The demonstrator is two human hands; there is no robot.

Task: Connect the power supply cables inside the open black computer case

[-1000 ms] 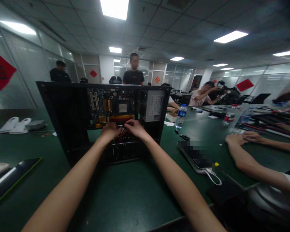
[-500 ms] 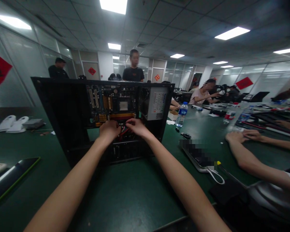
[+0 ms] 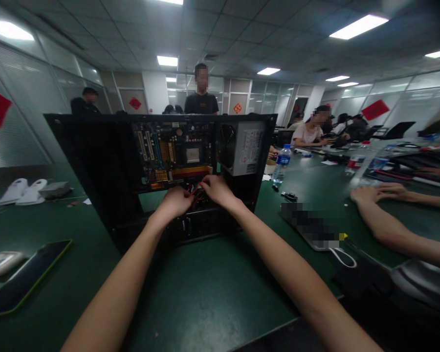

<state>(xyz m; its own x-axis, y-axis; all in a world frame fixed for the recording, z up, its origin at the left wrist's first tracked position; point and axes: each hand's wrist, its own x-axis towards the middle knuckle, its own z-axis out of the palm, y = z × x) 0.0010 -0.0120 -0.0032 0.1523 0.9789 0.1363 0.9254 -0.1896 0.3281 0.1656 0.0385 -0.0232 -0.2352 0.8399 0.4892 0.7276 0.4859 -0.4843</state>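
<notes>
A black computer case (image 3: 84, 161) stands open towards me on the green table. Inside it are a motherboard (image 3: 176, 146) with gold and white slots, and a silver power supply (image 3: 246, 149) at the upper right. Below the memory slots (image 3: 192, 172), thin red, white and black cables (image 3: 196, 189) run between my hands. My left hand (image 3: 174, 201) is closed, its fingertips pinching the cables. Just right of it, my right hand (image 3: 218, 189) pinches the cables too, its fingertips by a red wire. The cable ends are too small to make out.
Right of the case stand a water bottle (image 3: 281, 165) and a pixelated phone-like device (image 3: 310, 227) with a white strap. A co-worker's hands (image 3: 374, 195) rest on the table further right. At left lie a green-edged dark tablet (image 3: 29, 278), a pale mouse-like object (image 3: 3, 263) and a grey box (image 3: 55, 189).
My hands have come closer together at the cables, and the right hand's fingers have closed in. A red wire shows more clearly. My view has shifted slightly.
</notes>
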